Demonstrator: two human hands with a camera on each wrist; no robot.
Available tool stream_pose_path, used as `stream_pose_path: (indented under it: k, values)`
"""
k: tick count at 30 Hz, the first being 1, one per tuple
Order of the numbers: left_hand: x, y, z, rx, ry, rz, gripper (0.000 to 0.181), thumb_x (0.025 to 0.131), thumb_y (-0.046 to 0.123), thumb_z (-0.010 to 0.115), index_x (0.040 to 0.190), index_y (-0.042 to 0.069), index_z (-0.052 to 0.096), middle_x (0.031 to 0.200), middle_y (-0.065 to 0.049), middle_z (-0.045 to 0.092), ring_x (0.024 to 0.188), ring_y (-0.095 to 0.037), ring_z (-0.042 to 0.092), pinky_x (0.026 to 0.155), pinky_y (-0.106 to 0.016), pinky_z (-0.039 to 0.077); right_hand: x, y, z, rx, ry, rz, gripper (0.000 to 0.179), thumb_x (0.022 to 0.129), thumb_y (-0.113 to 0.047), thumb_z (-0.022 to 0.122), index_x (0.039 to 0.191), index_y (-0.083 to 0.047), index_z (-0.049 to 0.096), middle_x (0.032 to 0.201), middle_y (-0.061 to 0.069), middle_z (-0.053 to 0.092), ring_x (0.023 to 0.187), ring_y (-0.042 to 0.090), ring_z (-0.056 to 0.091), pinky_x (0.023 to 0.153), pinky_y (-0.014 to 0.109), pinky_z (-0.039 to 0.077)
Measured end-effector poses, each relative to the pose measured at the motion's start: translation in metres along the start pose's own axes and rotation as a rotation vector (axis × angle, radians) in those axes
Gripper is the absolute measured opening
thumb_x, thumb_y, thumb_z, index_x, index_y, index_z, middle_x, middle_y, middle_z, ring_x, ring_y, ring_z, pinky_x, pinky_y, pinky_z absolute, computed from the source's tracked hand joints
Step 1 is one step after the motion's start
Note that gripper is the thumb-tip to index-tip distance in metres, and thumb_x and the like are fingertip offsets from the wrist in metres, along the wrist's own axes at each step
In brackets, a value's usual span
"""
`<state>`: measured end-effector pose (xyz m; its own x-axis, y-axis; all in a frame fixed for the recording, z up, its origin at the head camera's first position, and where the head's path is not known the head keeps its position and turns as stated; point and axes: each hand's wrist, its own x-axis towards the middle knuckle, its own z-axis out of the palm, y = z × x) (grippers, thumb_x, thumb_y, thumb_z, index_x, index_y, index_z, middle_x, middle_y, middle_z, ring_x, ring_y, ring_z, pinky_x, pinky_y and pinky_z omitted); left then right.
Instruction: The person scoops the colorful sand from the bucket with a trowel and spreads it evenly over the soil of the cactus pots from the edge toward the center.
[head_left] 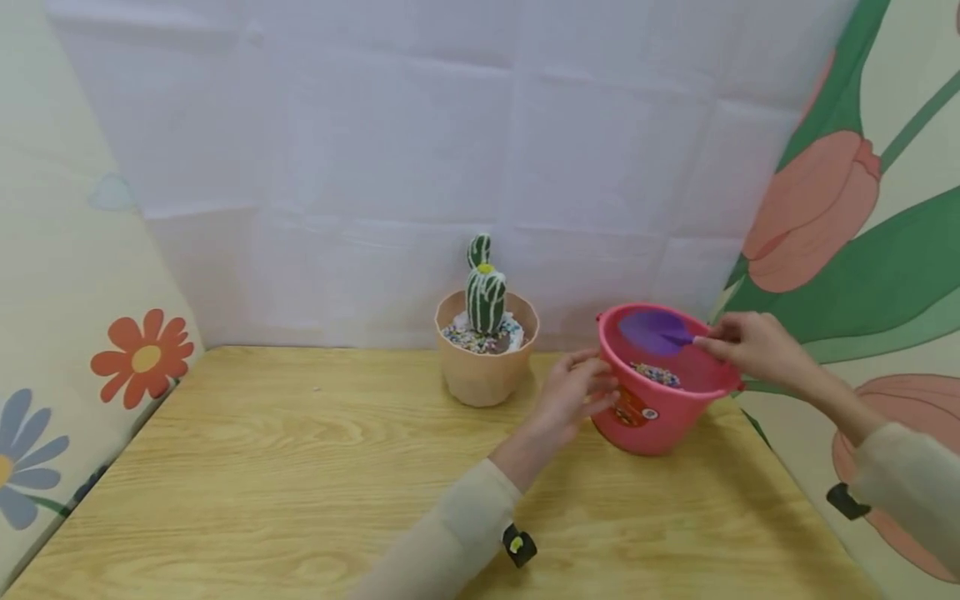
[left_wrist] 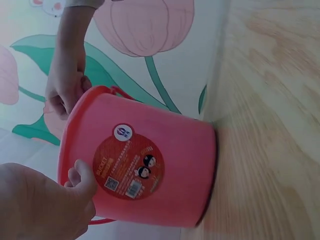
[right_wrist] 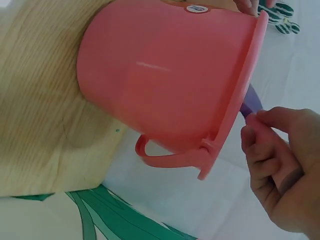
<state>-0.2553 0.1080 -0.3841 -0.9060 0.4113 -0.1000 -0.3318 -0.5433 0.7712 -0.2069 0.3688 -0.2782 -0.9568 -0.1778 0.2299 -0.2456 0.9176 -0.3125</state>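
Note:
On the right of the table stands a pink bucket with a round red label and small multicoloured pieces inside. My right hand grips the pink handle of a toy shovel, over the bucket's right rim. The shovel's broad purple blade is inside the bucket, toward its back wall. My left hand is at the bucket's left side, fingers loosely bent by the label and right at the rim. Nothing shows held in this hand.
Left of the bucket, a peach pot holds a green-and-white cactus over white and coloured bits. Both stand on a wood-grain table. A white sheet hangs behind, with flower-printed walls at the sides.

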Motion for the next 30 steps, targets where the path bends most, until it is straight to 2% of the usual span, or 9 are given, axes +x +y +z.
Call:
stream_pose_path:
  k: [4,11,15,18,22,27,30]
  values:
    - [0.002,0.000,0.007,-0.073,0.033,-0.001,0.033,0.090,0.005,0.069,0.122,0.004,0.060,0.093,-0.018,0.071,0.079,-0.022,0.067,0.079,-0.038,0.061,0.008,-0.004,0.005,-0.199,-0.049,-0.059,0.019,0.099,-0.019,0.068,0.085,-0.007,0.065,0.062,-0.003,0.054,0.050,0.014,0.048,0.044,0.030,0.038]
    - [0.002,-0.003,0.015,-0.122,0.078,-0.008,0.035,0.090,0.001,0.069,0.123,0.005,0.057,0.105,-0.024,0.069,0.079,-0.023,0.067,0.079,-0.039,0.061,0.016,-0.013,0.014,-0.429,-0.099,-0.050,0.025,0.097,-0.016,0.067,0.075,-0.013,0.056,0.061,-0.003,0.049,0.050,0.014,0.047,0.042,0.031,0.038]
    - [0.004,-0.006,0.016,-0.137,0.061,-0.023,0.041,0.090,0.000,0.069,0.129,0.002,0.057,0.112,-0.028,0.067,0.081,-0.024,0.067,0.081,-0.040,0.061,0.022,-0.019,0.014,-0.551,-0.094,-0.056,0.031,0.094,-0.009,0.065,0.068,-0.015,0.049,0.059,0.000,0.045,0.050,0.017,0.044,0.041,0.031,0.036]
    - [0.006,-0.007,0.017,-0.146,0.033,-0.038,0.041,0.092,0.000,0.068,0.132,0.002,0.058,0.112,-0.027,0.068,0.084,-0.024,0.068,0.082,-0.039,0.061,0.029,-0.024,0.011,-0.637,-0.107,-0.057,0.032,0.091,-0.004,0.063,0.064,-0.013,0.048,0.058,0.002,0.045,0.050,0.019,0.045,0.039,0.034,0.039]
    - [0.007,-0.008,0.020,-0.170,0.015,-0.056,0.031,0.094,0.000,0.067,0.124,0.004,0.063,0.109,-0.023,0.069,0.087,-0.025,0.069,0.083,-0.039,0.060,0.040,-0.027,0.007,-0.697,-0.141,-0.068,0.028,0.087,0.000,0.064,0.066,-0.012,0.051,0.060,0.003,0.049,0.053,0.022,0.049,0.041,0.042,0.047]
    - [0.007,-0.007,0.021,-0.205,0.027,-0.062,0.021,0.093,-0.001,0.066,0.114,0.005,0.067,0.102,-0.019,0.070,0.085,-0.024,0.067,0.084,-0.040,0.060,0.051,-0.026,0.008,-0.702,-0.187,-0.064,0.022,0.083,0.002,0.064,0.069,-0.011,0.054,0.064,0.004,0.054,0.056,0.024,0.053,0.045,0.047,0.051]
    - [0.007,-0.010,0.020,-0.224,0.042,-0.072,0.021,0.092,-0.001,0.067,0.112,0.004,0.067,0.110,-0.024,0.068,0.086,-0.025,0.068,0.084,-0.041,0.060,0.055,-0.021,0.013,-0.680,-0.220,-0.028,0.019,0.082,0.003,0.063,0.070,-0.010,0.056,0.066,0.005,0.056,0.058,0.025,0.055,0.047,0.047,0.052]
